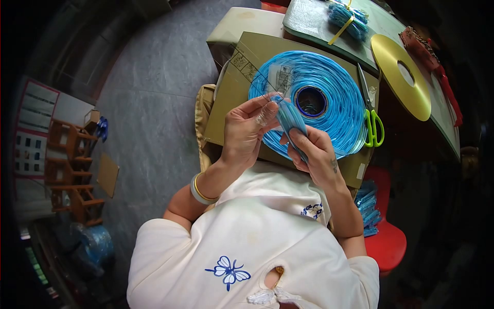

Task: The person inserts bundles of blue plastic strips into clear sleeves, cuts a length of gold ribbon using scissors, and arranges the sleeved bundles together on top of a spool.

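Observation:
A bundle of thin blue strips (291, 117) is held between both hands over a large coil of blue strip (342, 87). My right hand (315, 147) wraps round the lower part of the bundle, thumb on top. At its upper end my left hand (244, 129) pinches with thumb and forefinger, clear film showing at the fingertips. Clear plastic with black print (244, 63) stretches up and left from there, overlapping the coil in this view. Under the coil lies a brown cardboard sheet (221, 123). Green-handled scissors (374, 129) rest at the coil's right edge, blades pointing away.
A gold tape roll (386, 59) lies on the right-hand table (309, 18), near a blue bundle tied with yellow ribbon (349, 23). More blue bundles (366, 206) lie on a red chair (393, 244) at the right. Wooden stools (69, 170) stand on the left.

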A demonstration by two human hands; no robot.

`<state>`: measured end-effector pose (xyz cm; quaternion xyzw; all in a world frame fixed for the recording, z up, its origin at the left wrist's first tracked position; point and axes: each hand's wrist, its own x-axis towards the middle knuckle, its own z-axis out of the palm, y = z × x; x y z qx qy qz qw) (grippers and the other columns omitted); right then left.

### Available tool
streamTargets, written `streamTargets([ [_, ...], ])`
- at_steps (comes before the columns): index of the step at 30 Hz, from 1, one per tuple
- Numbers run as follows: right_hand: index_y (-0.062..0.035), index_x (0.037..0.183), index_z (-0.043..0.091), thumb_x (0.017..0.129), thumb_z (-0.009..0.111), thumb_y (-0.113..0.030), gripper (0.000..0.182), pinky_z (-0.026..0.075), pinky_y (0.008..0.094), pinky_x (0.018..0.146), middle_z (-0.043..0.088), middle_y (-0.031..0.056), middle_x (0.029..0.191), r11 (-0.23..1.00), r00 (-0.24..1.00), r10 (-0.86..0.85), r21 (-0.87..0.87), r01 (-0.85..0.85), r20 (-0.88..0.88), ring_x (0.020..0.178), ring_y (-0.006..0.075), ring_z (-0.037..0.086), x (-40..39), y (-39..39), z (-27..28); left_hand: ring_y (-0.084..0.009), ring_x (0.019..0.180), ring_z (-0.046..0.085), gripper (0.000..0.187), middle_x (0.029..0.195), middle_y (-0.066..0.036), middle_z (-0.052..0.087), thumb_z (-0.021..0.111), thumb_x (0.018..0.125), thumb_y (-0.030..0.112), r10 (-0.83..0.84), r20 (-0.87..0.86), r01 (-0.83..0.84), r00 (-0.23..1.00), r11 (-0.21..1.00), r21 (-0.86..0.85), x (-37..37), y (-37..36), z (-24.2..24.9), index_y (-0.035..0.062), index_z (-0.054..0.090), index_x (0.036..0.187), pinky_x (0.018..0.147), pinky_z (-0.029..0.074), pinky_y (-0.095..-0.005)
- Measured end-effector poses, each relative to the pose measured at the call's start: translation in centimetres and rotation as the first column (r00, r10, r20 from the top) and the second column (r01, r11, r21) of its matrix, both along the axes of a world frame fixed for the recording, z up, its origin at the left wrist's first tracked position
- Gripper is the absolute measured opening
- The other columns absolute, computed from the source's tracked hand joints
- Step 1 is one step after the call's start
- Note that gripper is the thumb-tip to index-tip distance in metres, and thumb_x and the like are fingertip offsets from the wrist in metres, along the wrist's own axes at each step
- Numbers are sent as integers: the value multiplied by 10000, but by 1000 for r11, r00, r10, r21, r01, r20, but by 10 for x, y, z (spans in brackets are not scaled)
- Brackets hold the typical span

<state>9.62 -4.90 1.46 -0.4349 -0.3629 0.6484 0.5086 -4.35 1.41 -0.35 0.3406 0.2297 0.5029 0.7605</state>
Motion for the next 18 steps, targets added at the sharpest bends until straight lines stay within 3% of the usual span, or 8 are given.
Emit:
streamTargets([
  [5, 5, 847, 567, 905, 465, -162, 205, 208, 158, 367, 422, -13, 509, 985, 967, -63, 172, 20, 248, 399, 34, 309, -3, 0, -7, -214, 896, 625, 305, 1028, -182, 610, 631, 792, 129, 39, -25, -39, 999, 999, -24, 0, 1, -1, -2, 571, 1061, 774, 531, -258],
  [10, 3, 842, 566, 906, 463, -169, 210, 203, 159, 364, 424, -12, 510, 989, 950, -7, 143, -39, 311, 400, 34, 306, 0, 0, -9, -201, 895, 625, 307, 1022, -183, 612, 628, 793, 138, 12, -155, -3, 988, 998, 63, -1, 0, -2, -2, 572, 1061, 776, 531, -249],
  [15, 4, 839, 566, 906, 461, -170, 213, 198, 160, 361, 428, -9, 510, 999, 996, 5, 51, -10, 91, 400, 35, 303, -2, 0, -9, -132, 745, 619, 296, 941, -145, 639, 664, 773, 125, 129, 13, -128, 992, 989, -71, 1, 0, 0, -10, 595, 1027, 685, 532, -200],
  [18, 4, 841, 563, 907, 462, -175, 216, 194, 162, 358, 429, -8, 511, 999, 996, -5, 48, 1, 87, 399, 35, 296, -4, -1, -10, -135, 753, 622, 295, 942, -142, 640, 664, 773, 127, 139, 16, -138, 990, 987, -79, 1, 1, -2, -9, 596, 1025, 693, 531, -204],
])
